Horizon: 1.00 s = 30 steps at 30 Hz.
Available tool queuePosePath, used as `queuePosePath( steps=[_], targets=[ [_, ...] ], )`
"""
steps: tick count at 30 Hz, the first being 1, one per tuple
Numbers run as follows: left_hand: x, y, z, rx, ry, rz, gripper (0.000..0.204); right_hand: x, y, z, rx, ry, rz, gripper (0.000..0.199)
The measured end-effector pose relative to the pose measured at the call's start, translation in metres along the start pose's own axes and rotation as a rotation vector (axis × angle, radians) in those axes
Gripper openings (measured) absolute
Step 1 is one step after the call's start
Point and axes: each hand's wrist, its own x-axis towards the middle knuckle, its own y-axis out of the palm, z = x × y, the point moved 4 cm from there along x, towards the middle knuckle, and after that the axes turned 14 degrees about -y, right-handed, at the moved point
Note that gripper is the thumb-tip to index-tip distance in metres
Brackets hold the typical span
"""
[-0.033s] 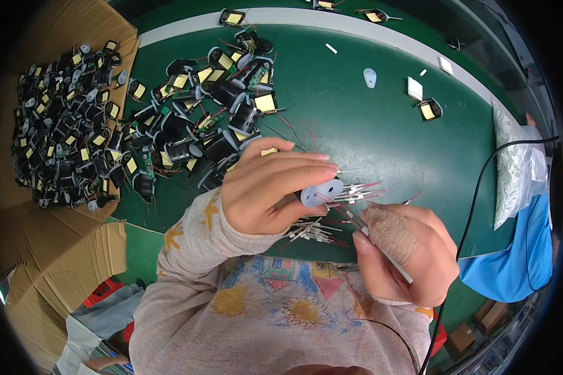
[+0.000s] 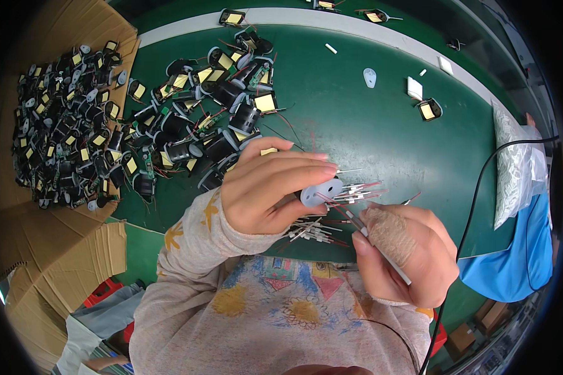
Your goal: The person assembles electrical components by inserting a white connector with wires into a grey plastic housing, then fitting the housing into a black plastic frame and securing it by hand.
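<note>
My left hand (image 2: 272,187) is closed round a small part with a pale grey teardrop-shaped end cap (image 2: 321,193); the rest of the part is mostly hidden by the fingers. Thin red wires (image 2: 334,202) run from the cap toward my right hand (image 2: 410,250). Its thumb and fingers, one wrapped in tan tape, pinch a slim grey-white rod (image 2: 395,265) at the wires' ends. Beneath and between my hands lies a bunch of wire leads (image 2: 319,231) with white connector ends and metal pins on the green table.
Black cylindrical assemblies (image 2: 225,94) with yellow pads are heaped at left, spilling from a cardboard box (image 2: 122,44). One assembly (image 2: 430,110), a loose grey cap (image 2: 370,77) and small white pieces lie farther right. A bag of white parts (image 2: 513,162) and black cable (image 2: 475,200) are at right.
</note>
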Motion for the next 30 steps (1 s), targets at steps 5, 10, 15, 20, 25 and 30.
queuePosePath(
  steps=[5, 10, 15, 20, 25, 30],
  targets=[
    [0.0, -0.001, -0.001, 0.04, 0.009, -0.006, 0.04, -0.001, 0.0, 0.005, 0.004, 0.013, 0.039, 0.031],
    [0.0, -0.001, 0.0, 0.073, 0.024, -0.02, 0.039, -0.001, 0.001, 0.004, 0.022, 0.022, 0.073, 0.033],
    [-0.001, -0.002, -0.001, 0.107, 0.037, -0.034, 0.038, 0.002, 0.001, 0.001, 0.05, 0.021, 0.076, 0.035],
    [-0.002, -0.001, 0.001, 0.107, 0.046, -0.063, 0.037, 0.004, 0.001, -0.002, 0.08, 0.011, 0.088, 0.035],
    [-0.001, -0.002, -0.001, 0.124, 0.041, -0.055, 0.038, 0.003, 0.003, -0.006, 0.098, -0.043, 0.044, 0.028],
    [0.0, -0.003, 0.0, 0.134, 0.033, -0.039, 0.04, 0.002, 0.003, -0.005, 0.072, -0.098, 0.079, 0.031]
  ],
)
